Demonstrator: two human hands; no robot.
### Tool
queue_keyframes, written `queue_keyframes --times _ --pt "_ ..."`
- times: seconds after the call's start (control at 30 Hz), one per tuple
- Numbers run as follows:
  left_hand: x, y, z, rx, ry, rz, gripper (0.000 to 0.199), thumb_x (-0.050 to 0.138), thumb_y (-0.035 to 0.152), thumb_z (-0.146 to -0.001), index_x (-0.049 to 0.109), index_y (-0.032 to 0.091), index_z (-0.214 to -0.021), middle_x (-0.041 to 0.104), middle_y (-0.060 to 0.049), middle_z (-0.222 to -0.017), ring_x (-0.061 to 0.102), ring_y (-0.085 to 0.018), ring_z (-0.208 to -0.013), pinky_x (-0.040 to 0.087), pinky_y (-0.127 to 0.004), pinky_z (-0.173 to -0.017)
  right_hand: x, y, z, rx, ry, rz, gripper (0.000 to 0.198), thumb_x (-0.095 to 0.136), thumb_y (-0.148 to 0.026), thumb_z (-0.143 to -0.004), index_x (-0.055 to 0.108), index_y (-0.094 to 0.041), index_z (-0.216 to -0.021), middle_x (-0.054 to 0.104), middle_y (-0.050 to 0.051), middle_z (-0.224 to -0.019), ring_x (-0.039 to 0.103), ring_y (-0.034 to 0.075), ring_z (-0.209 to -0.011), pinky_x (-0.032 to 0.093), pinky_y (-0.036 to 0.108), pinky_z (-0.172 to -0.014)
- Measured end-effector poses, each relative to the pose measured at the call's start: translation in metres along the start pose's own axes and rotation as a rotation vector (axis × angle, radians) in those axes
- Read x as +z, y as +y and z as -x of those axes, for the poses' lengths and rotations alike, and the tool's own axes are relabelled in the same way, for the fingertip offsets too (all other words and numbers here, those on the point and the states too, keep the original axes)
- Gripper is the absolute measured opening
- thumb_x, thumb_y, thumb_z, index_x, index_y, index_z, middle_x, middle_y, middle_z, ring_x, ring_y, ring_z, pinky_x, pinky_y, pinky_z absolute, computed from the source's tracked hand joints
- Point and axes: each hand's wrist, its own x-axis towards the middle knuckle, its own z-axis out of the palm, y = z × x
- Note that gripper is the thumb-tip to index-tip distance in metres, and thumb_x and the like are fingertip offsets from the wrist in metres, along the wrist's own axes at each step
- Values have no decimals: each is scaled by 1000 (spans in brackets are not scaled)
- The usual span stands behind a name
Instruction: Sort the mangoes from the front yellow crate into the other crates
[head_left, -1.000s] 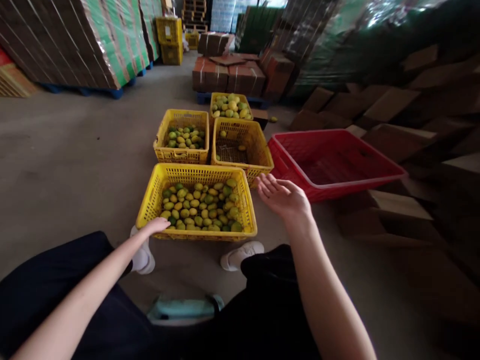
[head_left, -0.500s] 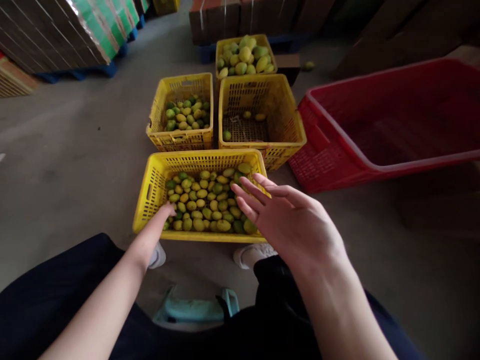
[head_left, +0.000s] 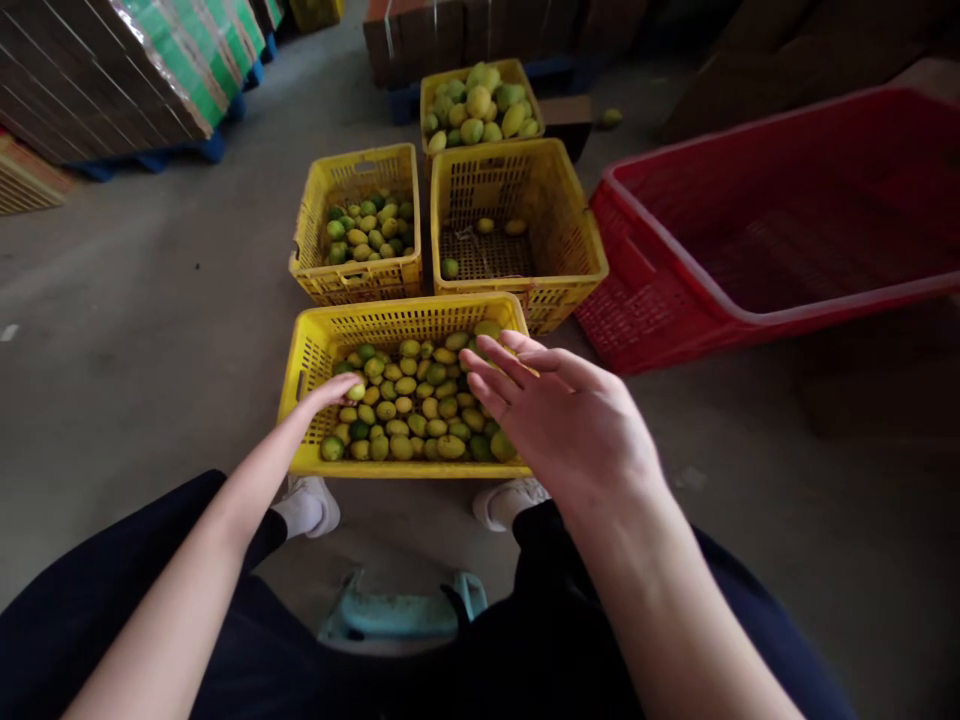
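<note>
A yellow crate (head_left: 405, 468) stands in front of my feet, its floor covered with yellow and green lemons (head_left: 401, 447). At its left side, my left hand (head_left: 335, 390) is closed on a yellow-green lemon (head_left: 356, 391), just above the other fruit. My right hand (head_left: 559, 410) hovers over the crate's right end, palm turned up, fingers stretched out and holding nothing. It hides part of the crate's right wall and some fruit.
Behind stand a crate with more lemons (head_left: 300, 225), a crate holding a few (head_left: 592, 235), and one heaped with larger fruit (head_left: 484, 105). A red crate (head_left: 637, 270) is at right. A turquoise stool (head_left: 397, 617) lies below me. Stacked boxes (head_left: 97, 70) rest on blue pallets.
My left hand has risen slightly from among the fruit, and a lemon now shows in its fingers. My right hand stays open, shifted a little left and up.
</note>
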Motion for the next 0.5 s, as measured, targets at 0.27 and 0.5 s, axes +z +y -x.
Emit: queue_keyframes --times 0.27,0.5 --pt "-74 117 114 725 -42 133 44 35 43 -100 63 17 -120 66 -6 -112 68 -19 -91 52 -33 -78 20 53 -23 120 127 30 26 59 -42 -76 58 -23 -95 63 6 -92 64 25 -90 57 44 -73" --pt "-50 47 101 499 168 -490 38 41 39 -96 70 17 -107 67 -8 -118 61 -25 -112 42 -38 -103 29 39 -29 34 48 -130 8 56 -13 -70 53 -19 -75 58 -2 -65 53 8 -54 46 16 -46"
